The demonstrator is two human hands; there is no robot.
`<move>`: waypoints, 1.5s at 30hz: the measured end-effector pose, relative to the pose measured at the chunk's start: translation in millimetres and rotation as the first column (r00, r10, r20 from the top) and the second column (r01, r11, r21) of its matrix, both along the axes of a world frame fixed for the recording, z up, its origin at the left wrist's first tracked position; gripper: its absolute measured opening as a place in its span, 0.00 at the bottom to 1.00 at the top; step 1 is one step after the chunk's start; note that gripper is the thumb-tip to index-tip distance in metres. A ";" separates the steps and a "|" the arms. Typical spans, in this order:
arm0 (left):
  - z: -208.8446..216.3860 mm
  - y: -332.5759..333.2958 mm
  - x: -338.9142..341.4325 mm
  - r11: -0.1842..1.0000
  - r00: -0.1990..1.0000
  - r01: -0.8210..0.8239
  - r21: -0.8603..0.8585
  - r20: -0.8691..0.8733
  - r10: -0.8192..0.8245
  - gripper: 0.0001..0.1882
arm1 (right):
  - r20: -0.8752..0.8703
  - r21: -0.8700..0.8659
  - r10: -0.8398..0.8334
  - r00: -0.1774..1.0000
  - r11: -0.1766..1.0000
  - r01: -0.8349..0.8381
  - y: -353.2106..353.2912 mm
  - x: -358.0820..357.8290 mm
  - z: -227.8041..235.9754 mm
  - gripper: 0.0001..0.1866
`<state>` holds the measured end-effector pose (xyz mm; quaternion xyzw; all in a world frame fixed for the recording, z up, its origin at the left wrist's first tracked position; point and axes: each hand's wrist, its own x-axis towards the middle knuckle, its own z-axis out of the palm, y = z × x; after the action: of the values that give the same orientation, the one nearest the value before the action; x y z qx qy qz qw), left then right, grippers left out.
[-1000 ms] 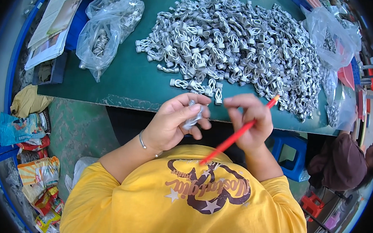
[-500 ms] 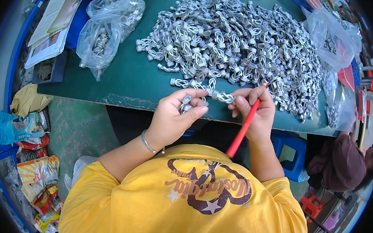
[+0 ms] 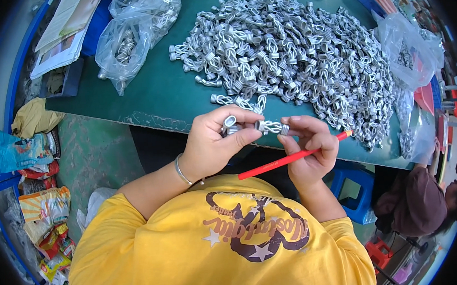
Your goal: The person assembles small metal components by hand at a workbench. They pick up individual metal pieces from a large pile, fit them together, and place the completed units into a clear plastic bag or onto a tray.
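Note:
Between my two hands, just off the table's near edge, is a grey metal fitting (image 3: 272,127) with a twisted middle and ribbed collar ends. Thumb and forefinger of my left hand (image 3: 209,138) pinch its left end. That same hand keeps a second grey fitting (image 3: 230,123), its oval hollow end facing up, in the curled fingers. My right hand (image 3: 314,150) has its thumb and fingertips at the fitting's right end. A red pencil (image 3: 277,163) is tucked through the right fingers, lying nearly level below the fitting.
A large heap of similar fittings (image 3: 285,48) covers much of the green table (image 3: 157,102). Clear plastic bags with metal parts (image 3: 124,54) lie at the left, and another bag (image 3: 405,50) at the right. A blue stool (image 3: 355,194) and a seated person (image 3: 415,203) are at the right.
The red pencil has swung from steeply slanted to nearly level. My left finger and thumb have closed on the fitting's left end, and the right fingers have spread and shifted slightly.

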<state>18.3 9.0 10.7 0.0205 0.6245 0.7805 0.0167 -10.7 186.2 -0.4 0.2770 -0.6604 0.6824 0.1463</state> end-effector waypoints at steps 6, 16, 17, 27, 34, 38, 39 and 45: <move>-6.7 -9.0 4.8 0.838 0.895 0.033 0.545 0.357 -0.268 0.12 | -0.219 0.085 0.163 0.962 0.985 -0.147 -8.1 2.7 10.8 0.20; -53.3 -58.3 45.4 0.861 0.626 0.145 0.487 0.629 -0.461 0.12 | -0.160 0.456 -0.022 0.987 0.885 0.094 -14.4 -22.4 -7.5 0.15; -65.3 -54.1 45.1 0.883 0.610 0.054 0.465 0.685 -0.398 0.13 | -0.185 0.493 0.009 0.983 0.866 0.085 -17.4 -25.1 -7.9 0.14; -94.7 -25.5 27.3 0.969 0.747 0.135 0.207 0.621 -0.237 0.17 | 0.624 -0.206 0.203 0.754 0.974 -0.092 -5.1 -18.2 2.3 0.13; -11.0 -24.8 25.5 0.837 0.759 0.521 0.167 0.359 -0.544 0.12 | 0.618 -0.432 0.418 0.666 0.888 -0.157 3.9 -13.0 0.9 0.13; 3.1 -13.3 14.9 0.928 0.970 0.061 0.367 0.196 -0.141 0.13 | 0.450 -0.280 0.366 0.815 0.924 -0.260 1.4 -11.0 -5.9 0.14; 4.2 -12.0 11.6 0.948 0.976 0.024 0.317 0.199 -0.091 0.12 | 0.383 -0.194 0.320 0.866 0.945 -0.263 1.0 -9.9 -6.4 0.15; -2.4 -7.2 9.3 0.958 0.967 -0.001 0.286 0.243 -0.072 0.10 | 0.012 0.062 0.072 0.997 0.995 -0.072 -1.0 -4.1 -1.0 0.19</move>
<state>27.6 1.8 8.3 -0.0649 0.4983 0.8580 0.1066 -14.8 185.2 -1.4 0.3018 -0.6717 0.6675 0.1099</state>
